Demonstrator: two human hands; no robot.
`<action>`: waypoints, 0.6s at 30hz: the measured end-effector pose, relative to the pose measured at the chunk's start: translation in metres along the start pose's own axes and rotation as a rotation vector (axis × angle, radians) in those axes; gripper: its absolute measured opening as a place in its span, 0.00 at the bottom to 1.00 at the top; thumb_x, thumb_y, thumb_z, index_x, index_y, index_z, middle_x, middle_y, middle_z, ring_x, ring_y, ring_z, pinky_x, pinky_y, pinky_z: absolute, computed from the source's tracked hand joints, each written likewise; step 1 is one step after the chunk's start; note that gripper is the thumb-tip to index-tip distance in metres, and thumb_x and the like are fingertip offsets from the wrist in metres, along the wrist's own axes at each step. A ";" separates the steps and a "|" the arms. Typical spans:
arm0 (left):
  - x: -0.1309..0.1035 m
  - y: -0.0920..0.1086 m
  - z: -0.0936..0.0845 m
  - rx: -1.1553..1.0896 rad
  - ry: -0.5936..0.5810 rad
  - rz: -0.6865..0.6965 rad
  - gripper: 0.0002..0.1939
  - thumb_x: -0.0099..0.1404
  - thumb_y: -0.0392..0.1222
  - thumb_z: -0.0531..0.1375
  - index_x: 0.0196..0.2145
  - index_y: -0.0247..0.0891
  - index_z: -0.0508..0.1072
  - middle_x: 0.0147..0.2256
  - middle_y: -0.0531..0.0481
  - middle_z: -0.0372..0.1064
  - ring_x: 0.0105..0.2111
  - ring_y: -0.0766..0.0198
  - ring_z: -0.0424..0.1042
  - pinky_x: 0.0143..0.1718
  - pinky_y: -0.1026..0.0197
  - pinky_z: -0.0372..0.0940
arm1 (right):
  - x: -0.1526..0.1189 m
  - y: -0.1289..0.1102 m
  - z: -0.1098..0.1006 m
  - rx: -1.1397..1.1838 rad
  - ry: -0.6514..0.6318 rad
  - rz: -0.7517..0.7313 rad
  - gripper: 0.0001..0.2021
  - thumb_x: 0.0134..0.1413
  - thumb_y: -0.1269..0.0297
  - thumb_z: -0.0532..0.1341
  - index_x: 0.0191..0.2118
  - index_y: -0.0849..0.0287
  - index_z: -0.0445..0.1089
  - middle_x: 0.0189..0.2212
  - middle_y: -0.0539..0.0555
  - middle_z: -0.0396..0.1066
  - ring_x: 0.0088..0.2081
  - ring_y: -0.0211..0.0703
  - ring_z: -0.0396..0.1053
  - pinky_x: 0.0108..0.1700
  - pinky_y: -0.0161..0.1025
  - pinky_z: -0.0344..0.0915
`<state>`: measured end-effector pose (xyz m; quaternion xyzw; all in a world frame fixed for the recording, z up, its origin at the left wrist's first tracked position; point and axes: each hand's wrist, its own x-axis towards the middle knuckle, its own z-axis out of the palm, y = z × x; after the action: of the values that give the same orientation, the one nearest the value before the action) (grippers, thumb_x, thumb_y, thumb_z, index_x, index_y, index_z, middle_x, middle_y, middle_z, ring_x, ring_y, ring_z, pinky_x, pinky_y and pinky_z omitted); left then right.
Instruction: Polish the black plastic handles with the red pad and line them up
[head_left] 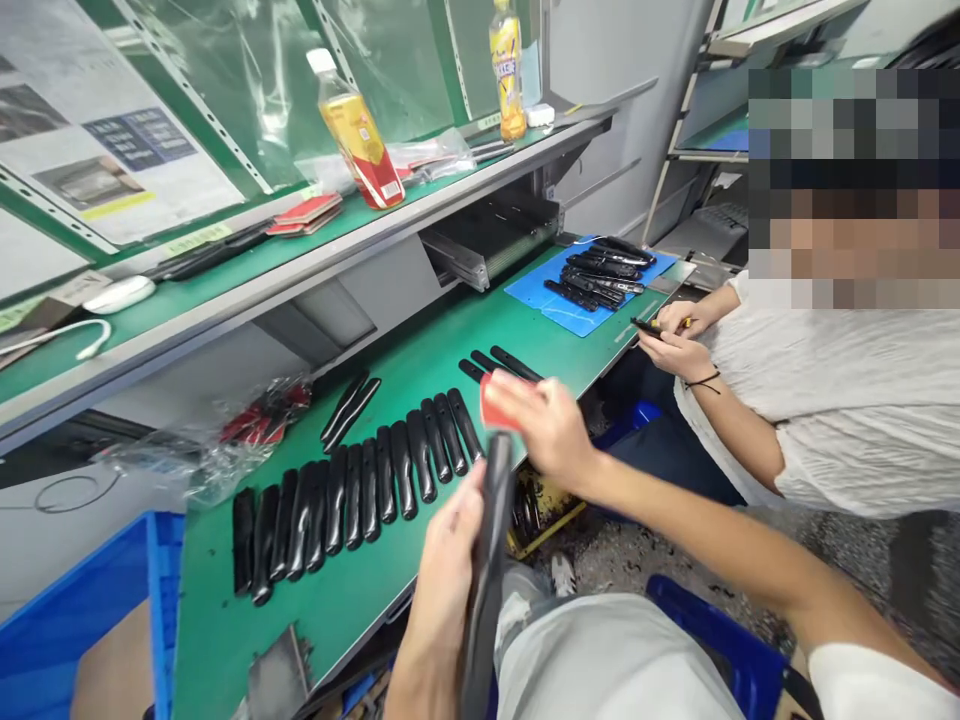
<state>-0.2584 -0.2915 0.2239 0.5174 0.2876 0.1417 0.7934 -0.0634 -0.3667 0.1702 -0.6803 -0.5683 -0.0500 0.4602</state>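
Observation:
My left hand is wrapped round a long black plastic piece, held upright in front of my body. In the fingers of my right hand is a flat red pad, close to the top end of the piece. The pad is blurred, and I cannot tell whether it touches the piece. Several similar black handle-shaped pieces lie side by side in a row on the green table, left of my hands. A few more black strips lie just beyond my right hand.
At the right, a co-worker's hands hold a small dark part near a blue mat piled with black pieces. Two bottles and red pads stand on the shelf. A blue bin is at the left.

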 end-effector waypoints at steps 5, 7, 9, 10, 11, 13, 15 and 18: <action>-0.012 -0.001 -0.022 0.487 0.084 0.238 0.24 0.56 0.58 0.71 0.45 0.42 0.84 0.38 0.42 0.80 0.43 0.49 0.78 0.49 0.55 0.71 | -0.009 0.033 -0.010 0.066 -0.078 0.248 0.27 0.57 0.75 0.55 0.59 0.48 0.72 0.60 0.52 0.71 0.59 0.51 0.68 0.64 0.59 0.61; -0.001 0.001 -0.023 0.551 0.352 0.284 0.25 0.62 0.57 0.66 0.54 0.45 0.80 0.52 0.43 0.77 0.54 0.49 0.74 0.58 0.54 0.66 | -0.030 0.020 -0.008 0.108 -0.032 0.316 0.30 0.58 0.74 0.53 0.65 0.49 0.64 0.65 0.53 0.65 0.64 0.49 0.64 0.67 0.55 0.60; 0.008 0.002 -0.019 0.582 0.469 0.305 0.27 0.65 0.56 0.64 0.58 0.45 0.76 0.58 0.45 0.72 0.59 0.49 0.70 0.60 0.53 0.64 | -0.049 0.001 -0.007 0.211 0.072 0.360 0.30 0.62 0.71 0.52 0.69 0.49 0.58 0.68 0.54 0.58 0.66 0.49 0.61 0.67 0.52 0.60; 0.010 0.002 -0.017 0.595 0.489 0.310 0.27 0.65 0.56 0.64 0.58 0.45 0.76 0.59 0.45 0.72 0.60 0.48 0.69 0.60 0.53 0.65 | -0.056 -0.009 -0.008 0.275 0.126 0.362 0.29 0.64 0.68 0.52 0.69 0.48 0.56 0.69 0.55 0.56 0.67 0.49 0.60 0.68 0.52 0.60; 0.010 0.002 -0.014 0.606 0.493 0.313 0.26 0.65 0.55 0.64 0.58 0.44 0.76 0.59 0.45 0.71 0.60 0.48 0.69 0.59 0.54 0.66 | -0.061 -0.018 -0.009 0.330 0.176 0.348 0.28 0.66 0.66 0.52 0.69 0.47 0.56 0.69 0.54 0.54 0.67 0.51 0.58 0.68 0.52 0.59; 0.007 0.001 -0.007 0.635 0.481 0.319 0.25 0.65 0.55 0.64 0.57 0.44 0.77 0.59 0.46 0.72 0.60 0.48 0.69 0.58 0.54 0.67 | -0.067 -0.034 -0.014 0.364 0.245 0.264 0.28 0.67 0.65 0.53 0.70 0.43 0.54 0.71 0.52 0.50 0.69 0.53 0.54 0.70 0.54 0.56; 0.002 -0.001 -0.002 0.676 0.464 0.340 0.25 0.66 0.55 0.63 0.57 0.45 0.77 0.59 0.47 0.72 0.60 0.49 0.69 0.59 0.55 0.66 | -0.067 -0.045 -0.020 0.263 0.274 0.160 0.30 0.68 0.68 0.52 0.72 0.38 0.49 0.72 0.50 0.45 0.70 0.54 0.52 0.70 0.57 0.55; -0.004 -0.002 0.002 0.722 0.438 0.390 0.24 0.67 0.55 0.63 0.58 0.45 0.76 0.59 0.48 0.71 0.61 0.50 0.69 0.60 0.55 0.65 | -0.059 -0.052 -0.026 0.052 0.340 0.011 0.34 0.67 0.71 0.52 0.73 0.38 0.46 0.73 0.50 0.42 0.66 0.54 0.57 0.65 0.59 0.60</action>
<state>-0.2604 -0.2965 0.2236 0.7628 0.3767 0.2849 0.4416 -0.1148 -0.4305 0.1799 -0.6532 -0.4795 -0.1472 0.5672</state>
